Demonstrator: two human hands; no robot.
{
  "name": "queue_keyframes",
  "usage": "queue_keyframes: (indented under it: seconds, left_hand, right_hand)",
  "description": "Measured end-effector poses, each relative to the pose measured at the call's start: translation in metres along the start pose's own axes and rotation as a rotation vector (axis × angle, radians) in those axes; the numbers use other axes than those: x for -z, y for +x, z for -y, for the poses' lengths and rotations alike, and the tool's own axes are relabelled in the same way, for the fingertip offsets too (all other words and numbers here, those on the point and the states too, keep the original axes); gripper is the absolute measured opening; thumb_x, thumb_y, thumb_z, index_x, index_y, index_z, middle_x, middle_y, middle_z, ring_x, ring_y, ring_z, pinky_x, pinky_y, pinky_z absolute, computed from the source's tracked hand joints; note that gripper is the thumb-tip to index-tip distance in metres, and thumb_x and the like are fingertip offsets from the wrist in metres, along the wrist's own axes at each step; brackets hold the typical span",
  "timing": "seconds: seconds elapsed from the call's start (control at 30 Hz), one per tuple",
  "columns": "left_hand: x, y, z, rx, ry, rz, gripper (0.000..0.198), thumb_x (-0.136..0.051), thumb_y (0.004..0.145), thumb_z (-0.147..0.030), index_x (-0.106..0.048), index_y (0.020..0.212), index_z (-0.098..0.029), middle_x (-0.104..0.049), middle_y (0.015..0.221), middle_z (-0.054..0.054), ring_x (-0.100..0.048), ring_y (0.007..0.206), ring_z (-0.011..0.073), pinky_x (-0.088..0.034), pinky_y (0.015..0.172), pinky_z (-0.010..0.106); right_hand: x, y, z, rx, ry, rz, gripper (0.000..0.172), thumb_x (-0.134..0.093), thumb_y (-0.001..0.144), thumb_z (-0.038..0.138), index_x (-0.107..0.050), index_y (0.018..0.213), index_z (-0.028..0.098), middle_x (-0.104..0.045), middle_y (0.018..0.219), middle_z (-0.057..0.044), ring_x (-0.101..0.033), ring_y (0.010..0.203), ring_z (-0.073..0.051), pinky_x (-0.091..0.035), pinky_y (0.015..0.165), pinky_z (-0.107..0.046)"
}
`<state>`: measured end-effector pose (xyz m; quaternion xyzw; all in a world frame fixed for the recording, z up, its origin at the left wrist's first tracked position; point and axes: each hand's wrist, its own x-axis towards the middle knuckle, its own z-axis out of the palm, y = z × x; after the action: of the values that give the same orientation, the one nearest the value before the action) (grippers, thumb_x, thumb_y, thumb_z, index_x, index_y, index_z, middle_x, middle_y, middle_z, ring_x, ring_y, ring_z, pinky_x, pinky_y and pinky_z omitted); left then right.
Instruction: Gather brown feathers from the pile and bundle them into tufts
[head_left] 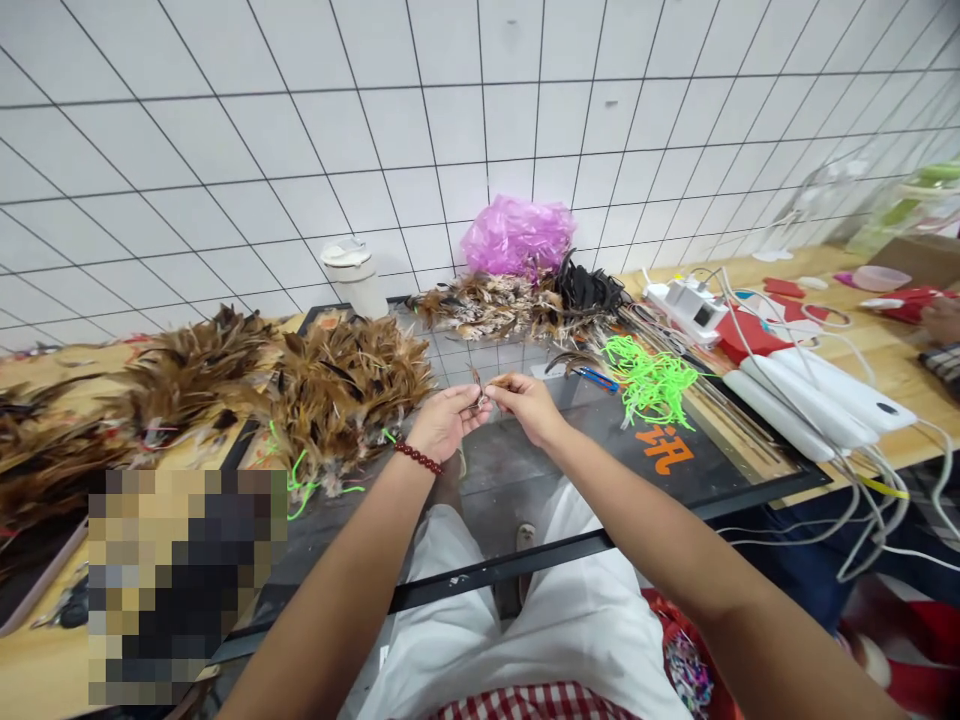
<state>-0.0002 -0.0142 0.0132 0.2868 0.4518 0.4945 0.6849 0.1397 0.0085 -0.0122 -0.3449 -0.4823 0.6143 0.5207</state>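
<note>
Your left hand [444, 422] and right hand [527, 403] meet over the glass tabletop [525, 470], fingertips of both pinched on a small brown feather [481, 393] held between them, above the pane and in front of your lap; a red bead bracelet [418, 458] circles your left wrist; a heap of brown feathers [341, 385] lies just left of your hands, neon green cords [651, 378] to the right, a pink plastic bag [517, 235] against the tiled wall beyond.

Bare forearms; dark red bead bracelet [418, 458] on left wrist, at 9 o'clock from the hands; white trousers [577, 620], red-checked hem [540, 702] at 6 o'clock
</note>
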Motion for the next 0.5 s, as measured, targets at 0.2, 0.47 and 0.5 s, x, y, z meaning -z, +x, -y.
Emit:
queue_keyframes:
  seconds: [0.2, 0.47, 0.5]
  left_hand:
    - [0.001, -0.009, 0.003, -0.021, -0.043, -0.027, 0.002, -0.061, 0.078, -0.005, -0.062, 0.077, -0.006, -0.064, 0.061, 0.005, -0.062, 0.053, 0.0090, -0.052, 0.056, 0.019]
    - [0.008, -0.008, 0.005, -0.007, 0.017, 0.083, 0.017, -0.073, 0.070, -0.013, -0.058, 0.076, -0.010, -0.063, 0.061, 0.004, -0.063, 0.054, 0.0115, -0.052, 0.052, 0.021]
    - [0.009, -0.008, 0.005, 0.007, 0.040, 0.097, 0.016, -0.072, 0.072, -0.018, -0.059, 0.078, -0.010, -0.064, 0.063, 0.005, -0.064, 0.054, 0.0125, -0.052, 0.053, 0.022]
  right_hand:
    - [-0.001, 0.000, -0.001, 0.001, -0.094, 0.006, 0.031, -0.080, 0.051, 0.036, -0.067, 0.073, 0.017, -0.063, 0.068, 0.001, -0.048, 0.059, -0.009, -0.037, 0.055, -0.023]
    - [0.009, 0.000, 0.003, -0.054, -0.074, 0.165, 0.029, -0.080, 0.054, 0.035, -0.064, 0.069, 0.017, -0.060, 0.070, 0.002, -0.046, 0.059, -0.007, -0.037, 0.057, -0.023]
    - [0.009, 0.000, 0.003, -0.057, -0.066, 0.148, 0.028, -0.080, 0.053, 0.036, -0.063, 0.067, 0.017, -0.059, 0.067, 0.003, -0.044, 0.057, -0.007, -0.036, 0.056, -0.023]
